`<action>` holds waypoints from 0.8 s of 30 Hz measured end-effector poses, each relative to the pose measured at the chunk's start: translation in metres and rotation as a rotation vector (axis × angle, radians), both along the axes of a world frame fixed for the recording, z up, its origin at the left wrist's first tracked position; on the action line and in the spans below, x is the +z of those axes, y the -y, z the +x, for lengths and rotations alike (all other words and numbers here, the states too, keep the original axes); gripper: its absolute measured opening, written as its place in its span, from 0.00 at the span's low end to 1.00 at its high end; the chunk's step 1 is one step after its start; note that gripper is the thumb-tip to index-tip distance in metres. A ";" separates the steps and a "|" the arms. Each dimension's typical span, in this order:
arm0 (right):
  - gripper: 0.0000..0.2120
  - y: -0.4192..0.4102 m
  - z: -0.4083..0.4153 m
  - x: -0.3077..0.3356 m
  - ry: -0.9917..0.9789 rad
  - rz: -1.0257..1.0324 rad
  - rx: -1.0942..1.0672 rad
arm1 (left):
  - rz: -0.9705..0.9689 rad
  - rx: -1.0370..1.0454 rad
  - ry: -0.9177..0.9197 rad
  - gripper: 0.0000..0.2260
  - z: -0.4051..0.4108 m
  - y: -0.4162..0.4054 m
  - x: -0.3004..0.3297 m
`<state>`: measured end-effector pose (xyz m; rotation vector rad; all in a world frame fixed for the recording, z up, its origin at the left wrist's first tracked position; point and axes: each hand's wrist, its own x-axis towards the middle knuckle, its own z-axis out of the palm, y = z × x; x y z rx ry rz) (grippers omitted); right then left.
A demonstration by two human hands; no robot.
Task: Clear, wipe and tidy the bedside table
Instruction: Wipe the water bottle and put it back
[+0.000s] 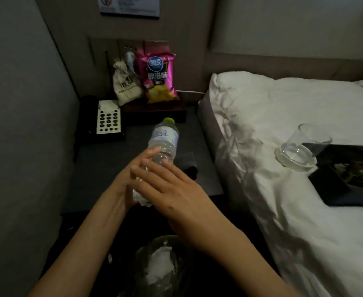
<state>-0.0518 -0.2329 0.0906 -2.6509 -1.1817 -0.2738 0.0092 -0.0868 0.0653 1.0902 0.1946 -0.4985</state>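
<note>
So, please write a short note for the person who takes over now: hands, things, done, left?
Left hand and right hand both hold the water bottle above the bedside table.
Still on the table: phone, chip bag, cloth pouch, dark cloth.
Done: glass and black tray lie on the bed.
Left: clear the rest, wipe, tidy.

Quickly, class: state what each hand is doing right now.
Left hand: holds the water bottle from its left side.
Right hand: fingers on the bottle, helping hold it.
</note>
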 end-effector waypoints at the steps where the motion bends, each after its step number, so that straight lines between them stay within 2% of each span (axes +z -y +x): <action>1: 0.28 -0.003 0.005 -0.005 -0.038 0.053 0.020 | -0.056 -0.001 -0.025 0.11 0.007 -0.006 -0.005; 3: 0.30 -0.013 0.019 -0.013 -0.181 0.233 0.063 | -0.187 0.018 -0.081 0.10 0.021 -0.020 -0.016; 4: 0.29 -0.013 0.029 -0.020 -0.229 0.380 0.038 | -0.249 0.031 -0.089 0.10 0.027 -0.026 -0.019; 6: 0.24 -0.009 0.052 -0.030 -0.258 0.713 -0.065 | -0.264 0.088 -0.043 0.15 0.040 -0.040 -0.037; 8: 0.15 -0.004 0.079 -0.044 -0.234 0.983 -0.271 | -0.192 0.128 -0.010 0.16 0.050 -0.052 -0.049; 10: 0.09 -0.002 0.109 -0.064 -0.310 1.267 -0.536 | -0.178 0.125 0.012 0.17 0.061 -0.060 -0.056; 13: 0.09 -0.005 0.146 -0.095 -0.686 1.652 -0.773 | -0.197 0.058 0.029 0.24 0.077 -0.062 -0.063; 17: 0.12 -0.030 0.169 -0.113 -1.365 1.785 -0.724 | -0.127 0.044 0.033 0.29 0.097 -0.054 -0.069; 20: 0.17 -0.042 0.180 -0.113 -1.743 1.870 -0.638 | 0.009 0.055 0.109 0.25 0.108 -0.042 -0.076; 22: 0.23 -0.045 0.187 -0.113 -1.833 1.918 -0.560 | 0.130 0.032 0.191 0.22 0.112 -0.033 -0.082; 24: 0.25 -0.045 0.191 -0.118 -1.762 1.896 -0.522 | 0.251 0.022 0.259 0.23 0.113 -0.025 -0.089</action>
